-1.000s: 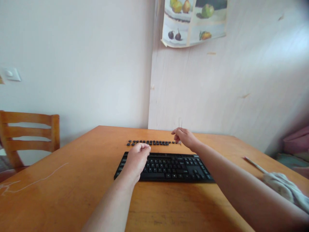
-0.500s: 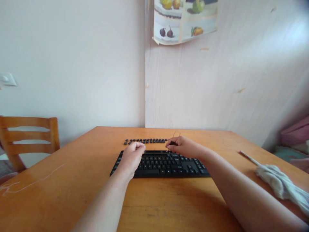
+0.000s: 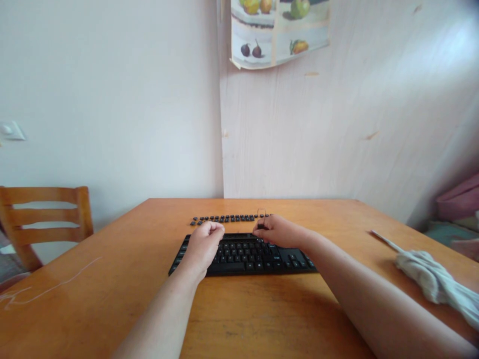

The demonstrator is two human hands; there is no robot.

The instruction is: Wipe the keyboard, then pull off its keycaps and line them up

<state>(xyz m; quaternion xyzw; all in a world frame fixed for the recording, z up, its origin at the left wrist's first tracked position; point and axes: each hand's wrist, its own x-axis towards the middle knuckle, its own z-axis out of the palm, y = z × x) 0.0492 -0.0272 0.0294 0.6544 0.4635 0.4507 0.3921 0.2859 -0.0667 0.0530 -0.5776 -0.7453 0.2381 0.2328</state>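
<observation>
A black computer keyboard (image 3: 235, 255) lies on the wooden table, its near edge toward me. Along its far side runs a dark strip where key tops appear to be off. Over the keyboard's left part my left hand (image 3: 203, 248) is closed in a pinch; whatever sits between its fingertips is hidden. My right hand (image 3: 277, 231) grips a wire keycap puller (image 3: 262, 213) by its dark handle, above the far edge of the keyboard, with the thin wire loops pointing up. Beyond the keyboard, loose black keycaps (image 3: 232, 218) lie in rows, some hidden behind the hands.
The wooden table (image 3: 239, 309) reaches back to the wall. A stick with a bundled greyish cloth (image 3: 426, 279) lies at the right. Pale thread (image 3: 60, 284) lies at the left, near a wooden chair (image 3: 45, 212). Fruit pictures (image 3: 280, 30) hang on the wall.
My right hand has shifted slightly left and the wire keycap puller has turned, so its loops show more squarely. My left hand stays pinched in place. The view has swung a little.
</observation>
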